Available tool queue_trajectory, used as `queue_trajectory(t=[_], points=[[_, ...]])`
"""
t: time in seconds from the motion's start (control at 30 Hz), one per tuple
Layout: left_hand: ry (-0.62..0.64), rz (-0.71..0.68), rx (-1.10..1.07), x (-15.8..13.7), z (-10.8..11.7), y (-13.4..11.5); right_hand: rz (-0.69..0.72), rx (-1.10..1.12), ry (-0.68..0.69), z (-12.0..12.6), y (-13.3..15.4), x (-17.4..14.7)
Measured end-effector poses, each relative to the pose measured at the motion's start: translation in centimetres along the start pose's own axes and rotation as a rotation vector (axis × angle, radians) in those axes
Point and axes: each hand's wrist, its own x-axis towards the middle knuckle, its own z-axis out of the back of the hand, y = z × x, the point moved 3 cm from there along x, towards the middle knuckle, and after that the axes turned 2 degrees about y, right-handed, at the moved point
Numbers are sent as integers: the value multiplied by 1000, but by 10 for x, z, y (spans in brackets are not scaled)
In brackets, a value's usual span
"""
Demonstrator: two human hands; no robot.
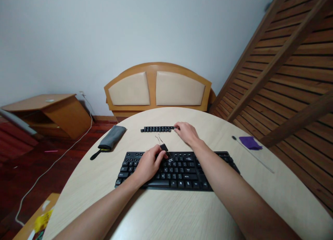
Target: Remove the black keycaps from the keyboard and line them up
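A black keyboard [184, 170] lies across the near half of the table, with bare spots in its upper rows where keycaps are off. My left hand [148, 163] rests over its left-middle part, closed on a wire keycap puller [163, 147] with a black handle; the wire loops point away from me. Beyond the keyboard, loose black keycaps [157, 129] stand lined up in tight rows. At the right end of these rows, my right hand [186, 133] pinches a keycap [175, 127] that is partly hidden by the fingertips.
On the round pale table [130, 212], a grey pouch [112, 138] with a black strap lies left. A purple cloth [250, 143] and a thin rod with a dark tip [253, 155] lie right. Behind stand a headboard [153, 83] and a slatted wooden screen [286, 80].
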Motion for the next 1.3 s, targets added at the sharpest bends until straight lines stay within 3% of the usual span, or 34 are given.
queue_trajectory(t=[1.3], points=[[8, 14, -7, 1, -3, 3, 46, 20, 51, -11, 9, 6]])
